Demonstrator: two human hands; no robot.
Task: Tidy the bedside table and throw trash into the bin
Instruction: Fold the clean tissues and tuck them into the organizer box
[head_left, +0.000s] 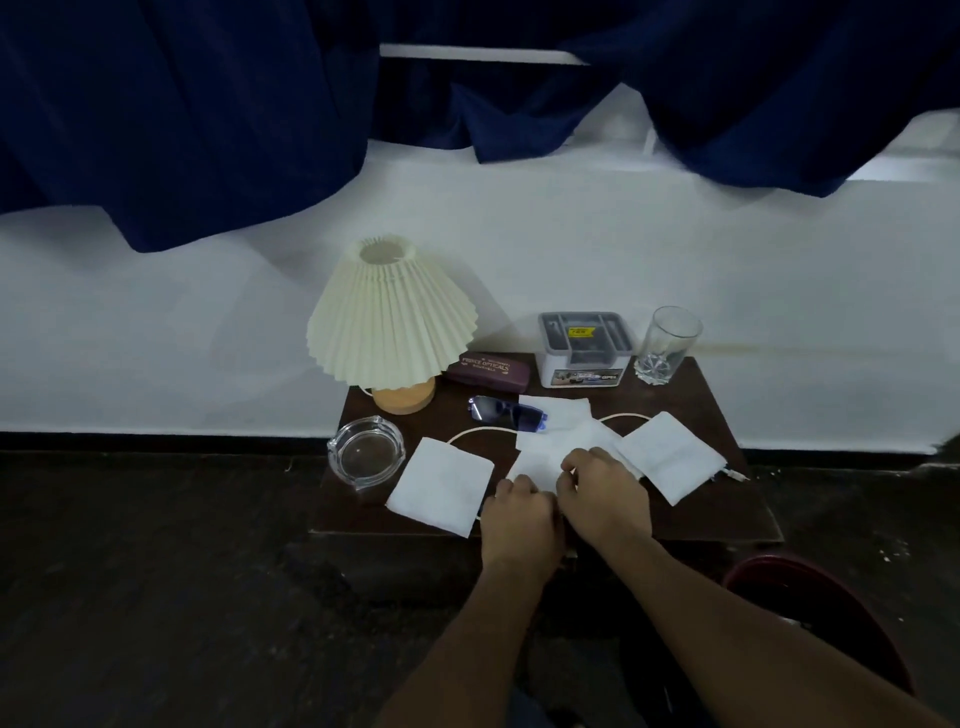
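Observation:
A small dark bedside table (727, 499) holds several white tissues. One folded tissue (441, 486) lies at front left, another (670, 457) at right, and a flat one (558, 410) sits near the middle. Both my hands are on a crumpled tissue (550, 449) at the table's front centre. My left hand (519, 512) is curled at its near edge. My right hand (602, 493) pinches it with bent fingers. A dark red bin (831, 613) stands on the floor at lower right, partly behind my right forearm.
A pleated cream lamp (389, 317) stands at back left, a glass ashtray (366, 449) in front of it. Blue glasses (501, 410), a maroon glasses case (491, 370), a white plastic box (584, 348) and a drinking glass (667, 343) line the back. A white cable (623, 415) runs under the tissues.

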